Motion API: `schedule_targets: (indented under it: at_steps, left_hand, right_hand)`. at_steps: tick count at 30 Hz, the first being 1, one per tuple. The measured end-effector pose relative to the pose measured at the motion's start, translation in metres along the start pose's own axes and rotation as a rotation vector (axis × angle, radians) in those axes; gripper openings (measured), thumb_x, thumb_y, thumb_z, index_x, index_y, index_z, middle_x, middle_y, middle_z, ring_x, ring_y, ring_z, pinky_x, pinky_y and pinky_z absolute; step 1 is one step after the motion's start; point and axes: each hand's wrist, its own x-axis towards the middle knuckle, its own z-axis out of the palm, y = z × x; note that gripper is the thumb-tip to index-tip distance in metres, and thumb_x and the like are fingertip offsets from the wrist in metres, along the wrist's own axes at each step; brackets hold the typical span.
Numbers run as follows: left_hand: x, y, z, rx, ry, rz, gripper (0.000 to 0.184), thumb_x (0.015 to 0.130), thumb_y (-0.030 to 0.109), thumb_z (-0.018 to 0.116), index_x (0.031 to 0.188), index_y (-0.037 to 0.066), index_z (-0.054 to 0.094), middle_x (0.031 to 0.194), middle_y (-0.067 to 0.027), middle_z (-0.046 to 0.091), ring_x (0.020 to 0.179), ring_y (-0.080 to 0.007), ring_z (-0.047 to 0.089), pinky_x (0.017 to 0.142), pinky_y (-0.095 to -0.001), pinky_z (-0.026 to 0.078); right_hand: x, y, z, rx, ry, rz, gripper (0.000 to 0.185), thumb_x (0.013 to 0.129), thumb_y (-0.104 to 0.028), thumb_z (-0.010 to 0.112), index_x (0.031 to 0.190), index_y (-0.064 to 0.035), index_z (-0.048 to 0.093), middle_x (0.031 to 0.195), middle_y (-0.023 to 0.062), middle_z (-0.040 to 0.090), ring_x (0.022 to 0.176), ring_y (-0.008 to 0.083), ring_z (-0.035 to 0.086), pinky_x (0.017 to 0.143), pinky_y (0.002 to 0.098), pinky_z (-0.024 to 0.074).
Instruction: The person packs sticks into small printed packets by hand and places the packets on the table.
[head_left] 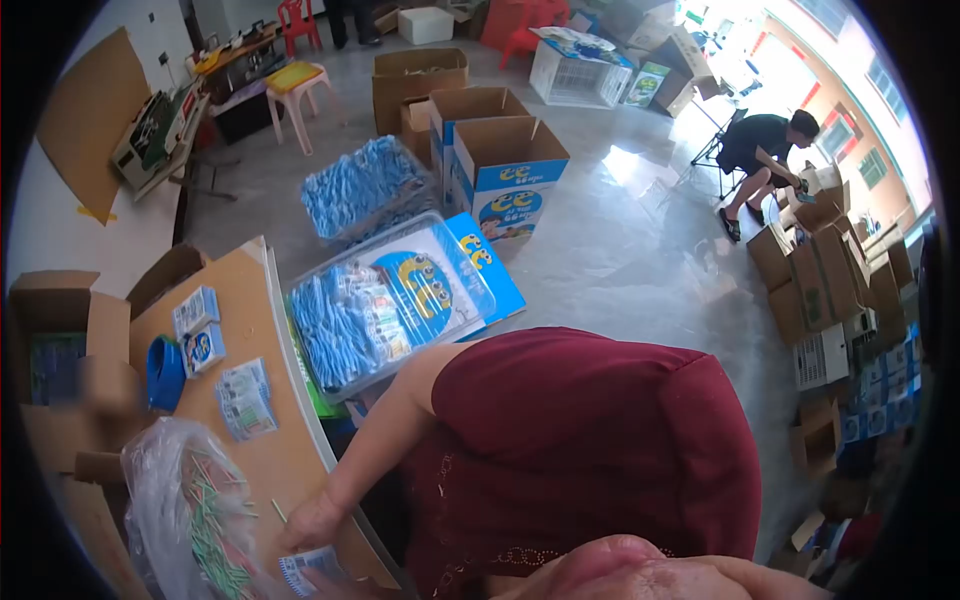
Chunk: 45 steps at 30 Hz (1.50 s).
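My right hand (312,520) reaches down to the brown tabletop (180,345), fingers closed, with a thin green stick (279,511) poking out beside it. Just below, a small blue-and-white printed packet (297,575) lies against the fingers of my left hand (328,580), which shows only in part at the bottom edge and is blurred. To the left, a clear plastic bag (155,490) spills over with thin green and pink sticks (215,525). Farther up the table are a fanned stack of printed packets (246,398), more packets (197,312) and a blue round holder (165,372).
Beside the table stand a clear tub (340,325) of blue wrapped pieces and a second full tub (365,190). Open cartons (505,150) sit behind them. Another carton (105,330) adjoins the table's left side. A seated person (760,155) handles things near boxes (825,275) at right.
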Motion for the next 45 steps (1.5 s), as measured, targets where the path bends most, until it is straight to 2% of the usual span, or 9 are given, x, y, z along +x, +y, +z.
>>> schedule_targets:
  at_steps: [4, 12, 18, 20, 23, 26, 28, 34, 45]
  left_hand:
    - [0.003, 0.000, -0.001, 0.060, -0.032, 0.028, 0.040, 0.088, 0.027, 0.058, 0.111, -0.006, 0.056, 0.098, -0.0130, 0.060, 0.086, -0.0192, 0.056, 0.078, -0.0334, 0.046]
    - [-0.011, -0.004, -0.036, 0.221, 0.111, -0.002, 0.039, 0.089, 0.026, 0.057, 0.111, -0.006, 0.056, 0.098, -0.0124, 0.060, 0.086, -0.0183, 0.056, 0.078, -0.0325, 0.046]
    - [-0.015, -0.026, -0.037, -0.055, 0.051, 0.075, 0.042, 0.088, 0.031, 0.057, 0.108, -0.006, 0.055, 0.095, -0.0159, 0.060, 0.086, -0.0229, 0.056, 0.077, -0.0338, 0.046]
    - [-0.027, -0.020, -0.048, 0.035, 0.005, -0.059, 0.040, 0.090, 0.030, 0.054, 0.112, -0.004, 0.055, 0.101, -0.0147, 0.059, 0.092, -0.0222, 0.055, 0.081, -0.0340, 0.045]
    - [-0.027, -0.009, -0.047, 0.166, 0.011, -0.049, 0.033, 0.093, 0.028, 0.050, 0.110, 0.001, 0.058, 0.102, -0.0124, 0.059, 0.090, -0.0200, 0.054, 0.081, -0.0343, 0.043]
    - [-0.017, -0.011, -0.048, 0.048, 0.057, 0.052, 0.025, 0.088, 0.022, 0.057, 0.083, -0.001, 0.065, 0.068, 0.0016, 0.057, 0.066, -0.0082, 0.049, 0.060, -0.0262, 0.040]
    - [-0.014, -0.027, -0.058, 0.062, 0.121, -0.037, 0.021, 0.082, 0.018, 0.064, 0.073, -0.001, 0.063, 0.060, 0.0054, 0.050, 0.058, -0.0048, 0.044, 0.051, -0.0237, 0.035]
    - [-0.027, -0.029, -0.066, -0.501, 0.247, 0.005, 0.013, 0.078, 0.007, 0.068, 0.068, 0.002, 0.063, 0.061, 0.0056, 0.050, 0.055, -0.0011, 0.041, 0.049, -0.0182, 0.033]
    - [-0.040, -0.031, -0.057, -0.065, 0.330, 0.163, 0.018, 0.079, 0.006, 0.069, 0.067, 0.000, 0.057, 0.060, 0.0064, 0.045, 0.055, -0.0036, 0.035, 0.049, -0.0203, 0.030]
  right_hand:
    - [0.011, -0.037, -0.041, 0.369, 0.010, 0.415, 0.024, 0.080, -0.015, 0.057, 0.097, 0.0001, 0.053, 0.092, 0.0222, 0.059, 0.088, 0.0379, 0.057, 0.076, 0.0429, 0.0445]
    - [-0.001, -0.065, -0.026, -0.085, -0.212, 0.235, 0.034, 0.075, -0.010, 0.057, 0.108, -0.0019, 0.051, 0.086, 0.0186, 0.058, 0.083, 0.0341, 0.059, 0.070, 0.0409, 0.0470]
    - [-0.001, -0.045, -0.045, 0.469, -0.227, 0.545, 0.028, 0.075, -0.015, 0.060, 0.101, -0.0033, 0.059, 0.104, 0.0169, 0.058, 0.100, 0.0316, 0.056, 0.083, 0.0410, 0.0460]
    - [-0.008, -0.008, -0.034, 0.348, -0.274, 0.455, 0.022, 0.076, -0.018, 0.059, 0.094, -0.0049, 0.062, 0.111, 0.0141, 0.057, 0.109, 0.0303, 0.053, 0.093, 0.0409, 0.0427]
    - [-0.021, 0.020, -0.035, -0.605, -0.122, -0.336, 0.019, 0.079, -0.018, 0.056, 0.093, -0.0076, 0.063, 0.115, 0.0139, 0.058, 0.115, 0.0286, 0.050, 0.098, 0.0422, 0.0405]
    - [-0.015, -0.015, -0.050, -0.314, -0.134, -0.048, 0.024, 0.084, -0.018, 0.057, 0.105, -0.0051, 0.061, 0.100, 0.0096, 0.061, 0.087, 0.0191, 0.061, 0.078, 0.0322, 0.0503]
    - [0.003, -0.052, -0.058, 0.351, -0.153, 0.580, 0.023, 0.087, -0.016, 0.055, 0.107, -0.0056, 0.059, 0.072, 0.0011, 0.055, 0.064, 0.0091, 0.054, 0.061, 0.0229, 0.0446]
    - [0.018, -0.074, -0.055, 0.559, -0.285, 0.541, 0.018, 0.089, -0.012, 0.052, 0.105, -0.0048, 0.056, 0.072, -0.0011, 0.052, 0.065, 0.0061, 0.048, 0.061, 0.0216, 0.0414]
    - [0.012, -0.060, -0.032, 0.644, -0.290, 0.537, 0.013, 0.090, -0.009, 0.049, 0.100, -0.0023, 0.054, 0.072, -0.0012, 0.051, 0.065, 0.0065, 0.047, 0.063, 0.0205, 0.0402]
